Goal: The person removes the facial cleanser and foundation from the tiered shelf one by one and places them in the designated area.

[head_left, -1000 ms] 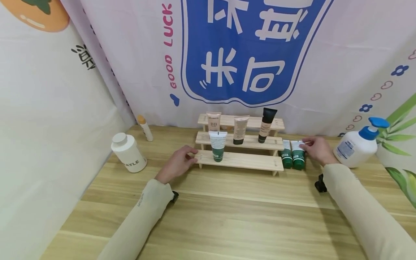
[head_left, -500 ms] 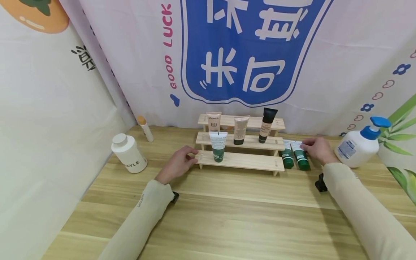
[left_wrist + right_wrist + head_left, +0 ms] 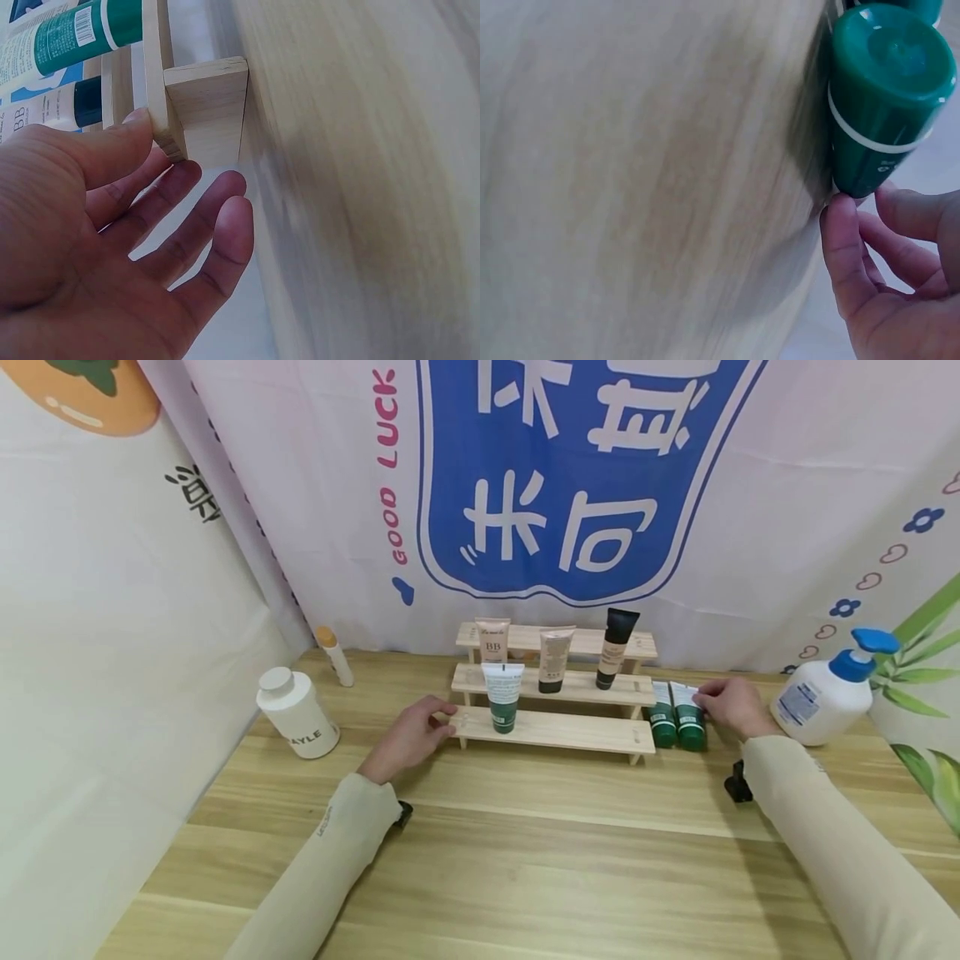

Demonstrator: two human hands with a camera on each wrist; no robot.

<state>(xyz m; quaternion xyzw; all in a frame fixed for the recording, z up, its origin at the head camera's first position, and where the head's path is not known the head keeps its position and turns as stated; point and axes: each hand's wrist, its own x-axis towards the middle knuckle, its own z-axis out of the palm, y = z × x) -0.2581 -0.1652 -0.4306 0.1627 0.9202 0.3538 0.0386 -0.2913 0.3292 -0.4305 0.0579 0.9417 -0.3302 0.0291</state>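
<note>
My left hand (image 3: 412, 733) pinches the left end of the lowest shelf of a three-step wooden display stand (image 3: 577, 733); thumb above, index finger beneath, other fingers spread in the left wrist view. On that shelf a green and white squeeze tube (image 3: 502, 697) stands on its cap. At the stand's right side two similar tubes lie side by side on the table. My right hand (image 3: 735, 706) pinches the outer tube (image 3: 688, 718) near its white end with thumb and fingertips. Its green cap (image 3: 892, 52) faces the right wrist camera. The inner tube (image 3: 662, 718) lies close against the stand.
Higher up the stand are a BB cream tube (image 3: 492, 639), a beige tube with a dark cap (image 3: 555, 660) and a black-and-beige tube (image 3: 617, 647). A white bottle (image 3: 298, 714) and an orange-capped stick (image 3: 335, 657) stand left, a blue-topped pump bottle (image 3: 825, 697) right.
The outer tube's cap end swung to the right half a second ago and has now come back toward the inner tube, nearly parallel with it. My left hand has stayed put.
</note>
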